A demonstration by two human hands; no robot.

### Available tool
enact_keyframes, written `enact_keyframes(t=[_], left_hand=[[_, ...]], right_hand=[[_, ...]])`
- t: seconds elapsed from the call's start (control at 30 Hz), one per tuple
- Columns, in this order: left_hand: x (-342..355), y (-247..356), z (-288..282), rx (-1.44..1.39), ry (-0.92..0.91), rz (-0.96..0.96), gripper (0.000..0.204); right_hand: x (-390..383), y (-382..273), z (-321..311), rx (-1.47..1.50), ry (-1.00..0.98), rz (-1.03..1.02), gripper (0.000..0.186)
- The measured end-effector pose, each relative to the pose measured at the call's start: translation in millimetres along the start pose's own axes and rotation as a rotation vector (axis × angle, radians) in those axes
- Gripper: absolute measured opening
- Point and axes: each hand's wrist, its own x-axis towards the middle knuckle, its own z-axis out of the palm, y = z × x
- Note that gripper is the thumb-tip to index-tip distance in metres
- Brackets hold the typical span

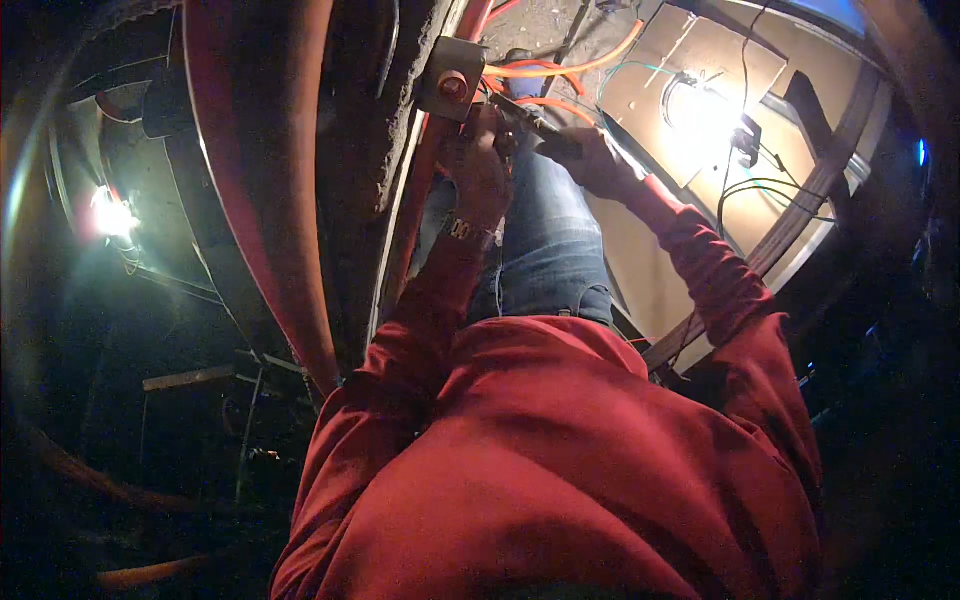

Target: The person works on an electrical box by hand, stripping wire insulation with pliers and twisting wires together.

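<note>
Right hand (598,165) wrapped round a dark tool (538,124), its tip slanting toward the left hand (485,172). Left hand curled, too dim to tell on what; box (436,88) just beyond it, orange tubes (575,69) above both grips.

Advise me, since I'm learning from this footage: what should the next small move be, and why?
Perhaps ease the left hand slightly aside before moving the hand tool: the right hand holds it, and its far end appears close to the left hand, just by the metal box.
</note>
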Motion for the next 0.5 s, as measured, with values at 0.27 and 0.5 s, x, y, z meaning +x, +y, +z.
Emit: enact_keyframes(t=[0.27, 0.5], left_hand=[[2.1, 25.0, 12.4, -0.917, 0.146, -0.472, 0.016], [2.1, 17.3, 14.2, -0.915, 0.122, -0.368, 0.014]], right_hand=[[26.0, -114.6, -46.3, -0.718, -0.399, 0.096, 0.045], [44.9, -130.9, -57.0, -1.045, -0.65, 0.117, 0.038]])
